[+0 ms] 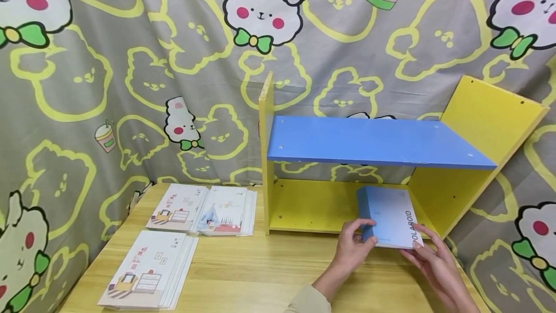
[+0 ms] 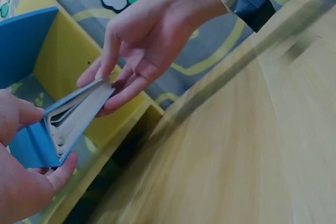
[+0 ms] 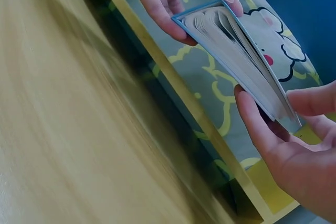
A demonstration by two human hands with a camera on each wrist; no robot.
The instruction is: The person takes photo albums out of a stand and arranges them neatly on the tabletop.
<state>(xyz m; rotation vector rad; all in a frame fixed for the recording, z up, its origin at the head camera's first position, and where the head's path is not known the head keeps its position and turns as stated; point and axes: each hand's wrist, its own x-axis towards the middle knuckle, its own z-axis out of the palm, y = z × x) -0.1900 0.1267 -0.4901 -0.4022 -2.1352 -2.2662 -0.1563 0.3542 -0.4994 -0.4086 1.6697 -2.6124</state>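
Note:
Both hands hold a thick photo album (image 1: 391,214) with a blue-to-white cover lettered POLAROID, at the front of the shelf unit's lower level. My left hand (image 1: 352,250) pinches the blue spine side between thumb and fingers. On the opposite side, the right hand (image 1: 438,264) grips the cover's edge, thumb on top and fingers beneath. In the left wrist view the album (image 2: 79,114) is tilted, its page ends showing between the covers. The right wrist view shows the fanned pages of the album (image 3: 231,51) between both hands.
The shelf unit has yellow side panels (image 1: 491,115), a blue upper board (image 1: 369,139) and a yellow bottom board (image 1: 312,204). Three stacks of illustrated white booklets (image 1: 143,269) lie at the table's left. A patterned curtain (image 1: 204,62) hangs behind the wooden table (image 1: 243,274).

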